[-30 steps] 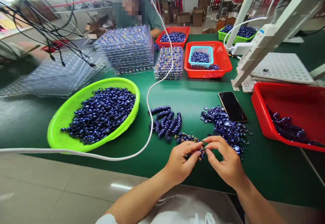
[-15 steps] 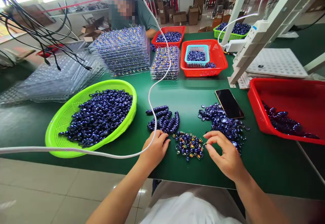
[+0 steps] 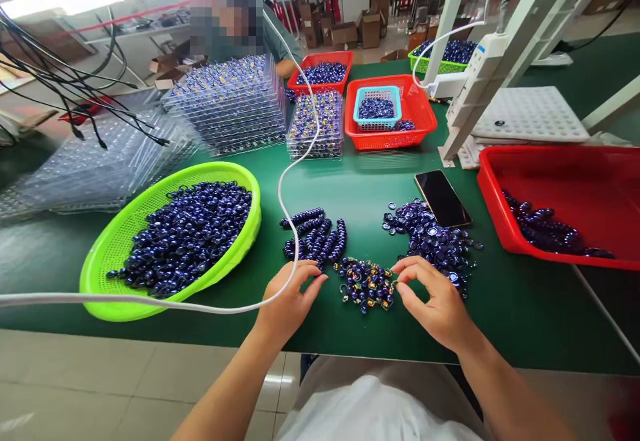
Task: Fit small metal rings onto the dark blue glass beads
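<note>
I see the white cable (image 3: 279, 191) draped over my left hand (image 3: 290, 301), its grip apart, fingers flat on the worktop (image 3: 370, 181), the stacked blue rows (image 3: 317, 238) just beyond the fingertips. Lifting carelessly could snag the cable and sweep them. The mixed-colour pile (image 3: 367, 286) lies right of that grip. My right hand (image 3: 435, 304) pinches its grip together at the pile's edge; a slip could flick pieces into the loose blue heap (image 3: 430, 238) beyond.

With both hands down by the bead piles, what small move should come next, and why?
Probably lift the right hand slightly, drawing one piece clear of the small mixed pile: its fingers are pinched at that pile's edge, while the left hand lies open beside the stacked rows, holding nothing.
</note>
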A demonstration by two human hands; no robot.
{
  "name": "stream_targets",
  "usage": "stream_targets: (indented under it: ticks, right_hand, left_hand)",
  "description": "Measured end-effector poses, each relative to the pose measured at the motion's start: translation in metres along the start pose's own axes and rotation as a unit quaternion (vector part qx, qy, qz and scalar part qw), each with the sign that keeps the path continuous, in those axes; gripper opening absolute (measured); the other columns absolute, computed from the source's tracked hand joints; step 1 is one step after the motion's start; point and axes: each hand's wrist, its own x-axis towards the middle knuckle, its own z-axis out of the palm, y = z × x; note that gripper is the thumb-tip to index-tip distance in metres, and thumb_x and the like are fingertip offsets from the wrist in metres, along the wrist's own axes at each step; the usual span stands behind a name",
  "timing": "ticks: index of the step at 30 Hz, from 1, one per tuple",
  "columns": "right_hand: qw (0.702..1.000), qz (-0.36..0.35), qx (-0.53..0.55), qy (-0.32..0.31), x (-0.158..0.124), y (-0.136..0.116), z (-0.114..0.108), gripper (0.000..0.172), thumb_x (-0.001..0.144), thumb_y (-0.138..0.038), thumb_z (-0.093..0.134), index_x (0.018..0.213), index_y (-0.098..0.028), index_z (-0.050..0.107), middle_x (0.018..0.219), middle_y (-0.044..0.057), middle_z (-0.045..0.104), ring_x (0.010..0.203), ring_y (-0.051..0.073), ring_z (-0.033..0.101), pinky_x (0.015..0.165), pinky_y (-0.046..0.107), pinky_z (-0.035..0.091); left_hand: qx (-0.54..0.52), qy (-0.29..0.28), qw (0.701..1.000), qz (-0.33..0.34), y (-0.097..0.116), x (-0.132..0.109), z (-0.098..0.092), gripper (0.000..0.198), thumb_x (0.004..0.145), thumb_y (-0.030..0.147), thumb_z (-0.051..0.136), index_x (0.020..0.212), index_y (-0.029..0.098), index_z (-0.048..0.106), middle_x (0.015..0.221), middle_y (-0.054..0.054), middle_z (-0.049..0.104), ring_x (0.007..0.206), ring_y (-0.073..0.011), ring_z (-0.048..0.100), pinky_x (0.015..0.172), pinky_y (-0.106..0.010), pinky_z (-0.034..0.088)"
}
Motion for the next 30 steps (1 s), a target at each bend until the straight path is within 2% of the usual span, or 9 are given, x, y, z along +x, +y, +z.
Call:
stream_targets:
  ticks: [2, 4, 7, 11, 16, 20, 24, 27, 30]
  right_hand:
    - [1.0, 0.008, 0.026, -0.001, 0.0, -0.002, 0.0, 0.011, 0.089, -0.014, 0.054, 0.083, -0.023, 0.056, 0.105, 0.004, 0.063, 0.101, 0.02, 0.061, 0.092, 0.035, 0.046]
    - [0.998, 0.009, 0.061, -0.01, 0.001, -0.004, 0.0, 0.011, 0.089, -0.014, 0.055, 0.085, -0.024, 0.057, 0.108, 0.004, 0.064, 0.103, 0.02, 0.061, 0.093, 0.035, 0.047]
    - [0.993, -0.002, 0.115, -0.024, 0.002, -0.007, 0.001, 0.011, 0.09, -0.015, 0.055, 0.09, -0.024, 0.059, 0.113, 0.004, 0.064, 0.107, 0.02, 0.061, 0.095, 0.036, 0.048]
    - [0.99, -0.024, 0.142, 0.006, 0.001, -0.007, 0.0, 0.012, 0.091, -0.014, 0.056, 0.092, -0.025, 0.06, 0.115, 0.005, 0.064, 0.106, 0.019, 0.062, 0.095, 0.037, 0.049]
    - [0.991, -0.033, 0.109, 0.075, 0.001, -0.005, 0.0, 0.013, 0.09, -0.013, 0.057, 0.093, -0.025, 0.061, 0.114, 0.005, 0.064, 0.106, 0.019, 0.062, 0.093, 0.037, 0.049]
    - [0.99, -0.022, 0.088, 0.104, 0.002, -0.006, 0.002, 0.012, 0.09, -0.013, 0.056, 0.092, -0.024, 0.061, 0.116, 0.006, 0.062, 0.1, 0.019, 0.063, 0.089, 0.036, 0.051]
    - [0.992, -0.038, 0.072, 0.094, 0.002, -0.007, 0.003, 0.013, 0.089, -0.012, 0.057, 0.092, -0.024, 0.06, 0.116, 0.005, 0.063, 0.1, 0.019, 0.065, 0.089, 0.036, 0.052]
    - [0.993, -0.057, 0.044, 0.092, 0.002, -0.006, 0.004, 0.017, 0.088, -0.01, 0.057, 0.095, -0.025, 0.06, 0.117, 0.006, 0.064, 0.107, 0.02, 0.064, 0.093, 0.037, 0.052]
    - [0.993, -0.072, 0.016, 0.095, 0.003, -0.006, 0.004, 0.02, 0.087, -0.008, 0.056, 0.097, -0.024, 0.059, 0.119, 0.006, 0.065, 0.11, 0.02, 0.063, 0.096, 0.039, 0.051]
  left_hand:
    - [-0.103, 0.009, 0.994, -0.043, 0.013, 0.004, 0.0, 0.006, 0.084, 0.026, 0.07, 0.082, 0.02, 0.07, 0.092, -0.005, 0.073, 0.087, -0.0198, 0.068, 0.081, -0.032, 0.054]
    - [-0.227, -0.009, 0.967, -0.119, 0.029, 0.01, 0.004, 0.008, 0.08, 0.027, 0.074, 0.079, 0.019, 0.071, 0.083, -0.003, 0.073, 0.078, -0.017, 0.068, 0.073, -0.028, 0.055]
    - [-0.41, -0.071, 0.881, -0.227, 0.054, 0.024, 0.019, 0.015, 0.073, 0.028, 0.08, 0.076, 0.017, 0.072, 0.072, -0.002, 0.072, 0.064, -0.0132, 0.065, 0.061, -0.023, 0.053]
    - [-0.57, -0.113, 0.763, -0.283, 0.075, 0.047, 0.043, 0.02, 0.069, 0.028, 0.084, 0.074, 0.014, 0.071, 0.066, -0.001, 0.071, 0.062, -0.0114, 0.066, 0.063, -0.021, 0.055]
    - [-0.655, -0.115, 0.678, -0.312, 0.086, 0.066, 0.061, 0.021, 0.067, 0.024, 0.086, 0.075, 0.013, 0.07, 0.072, 0.0, 0.07, 0.066, -0.009, 0.067, 0.067, -0.02, 0.056]
    - [-0.669, -0.133, 0.655, -0.326, 0.088, 0.067, 0.066, 0.02, 0.07, 0.024, 0.085, 0.075, 0.013, 0.069, 0.071, 0.0, 0.067, 0.066, -0.0086, 0.066, 0.067, -0.019, 0.056]
    - [-0.666, -0.127, 0.652, -0.339, 0.088, 0.065, 0.072, 0.021, 0.069, 0.025, 0.085, 0.08, 0.013, 0.072, 0.073, 0.0, 0.069, 0.066, -0.009, 0.067, 0.067, -0.019, 0.057]
    - [-0.653, -0.114, 0.671, -0.333, 0.087, 0.064, 0.074, 0.023, 0.07, 0.027, 0.084, 0.087, 0.015, 0.075, 0.08, -0.002, 0.073, 0.071, -0.0113, 0.069, 0.071, -0.021, 0.058]
    - [-0.62, -0.133, 0.712, -0.301, 0.085, 0.063, 0.071, 0.028, 0.073, 0.03, 0.081, 0.097, 0.016, 0.076, 0.091, -0.006, 0.077, 0.079, -0.015, 0.071, 0.078, -0.026, 0.058]
